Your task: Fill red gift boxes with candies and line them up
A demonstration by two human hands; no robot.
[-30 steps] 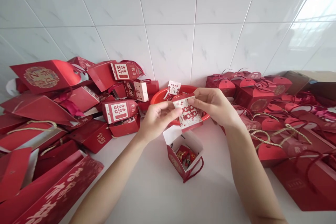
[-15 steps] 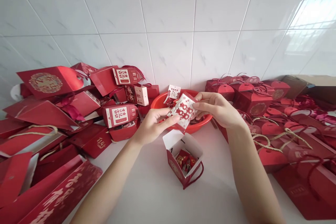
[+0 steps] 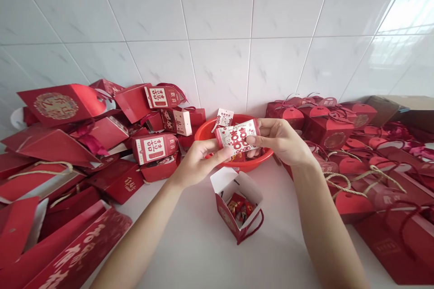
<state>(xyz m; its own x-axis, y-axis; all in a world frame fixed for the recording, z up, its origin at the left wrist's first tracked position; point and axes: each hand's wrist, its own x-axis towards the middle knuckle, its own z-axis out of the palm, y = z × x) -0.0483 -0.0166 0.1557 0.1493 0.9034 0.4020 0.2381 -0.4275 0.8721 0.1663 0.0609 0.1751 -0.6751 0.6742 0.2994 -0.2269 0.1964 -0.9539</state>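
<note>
A white and red wrapped packet (image 3: 237,136) is held between both hands, its printed side facing the camera. My left hand (image 3: 202,161) pinches its left end, thumb in front. At the right end, my right hand (image 3: 278,140) grips it with the thumb on the printed face. Behind and below the packet is an orange-red basket (image 3: 252,164) holding red packets and a white tagged item. In front of it stands an open red box (image 3: 226,216) with a white inside, a cord handle and small red wrapped pieces in it.
Red gift boxes (image 3: 117,180) are heaped on the left. More red boxes (image 3: 327,131) with cord and rope handles fill the right side. A brown carton (image 3: 384,110) stands at the far right, and a tiled wall (image 3: 220,72) rises behind.
The packet has turned from a tilted position to nearly level, its print now facing the camera. My right hand has shifted its grip slightly; the open box has stayed in place.
</note>
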